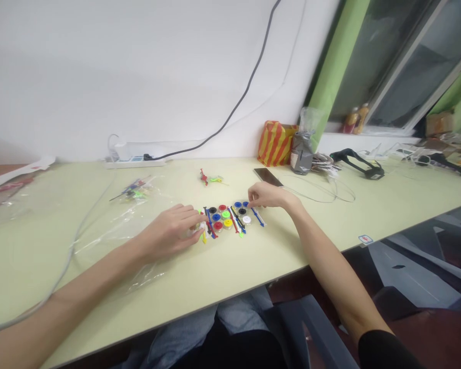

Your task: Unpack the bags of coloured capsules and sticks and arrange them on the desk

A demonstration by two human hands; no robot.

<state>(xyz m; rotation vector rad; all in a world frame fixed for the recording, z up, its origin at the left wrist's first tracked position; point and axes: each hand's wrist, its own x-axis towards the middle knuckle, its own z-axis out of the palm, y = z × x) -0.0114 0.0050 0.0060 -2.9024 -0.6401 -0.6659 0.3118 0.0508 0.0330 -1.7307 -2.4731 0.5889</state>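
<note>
Rows of small round discs, among them a red disc, a yellow disc and a white disc, lie on the table between my hands. Thin coloured arrow-shaped sticks lie beside them, such as a blue arrow stick at the right end. My left hand is closed at the left end of the set, its fingertips by white and yellow pieces; what they grip is unclear. My right hand has curled, pinched fingers next to a blue disc; anything inside them is hidden.
Clear plastic bags lie under and beside my left arm, with loose coloured parts on top. Red and green pieces sit farther back. A phone, striped bag, power strip and black headset are near the wall.
</note>
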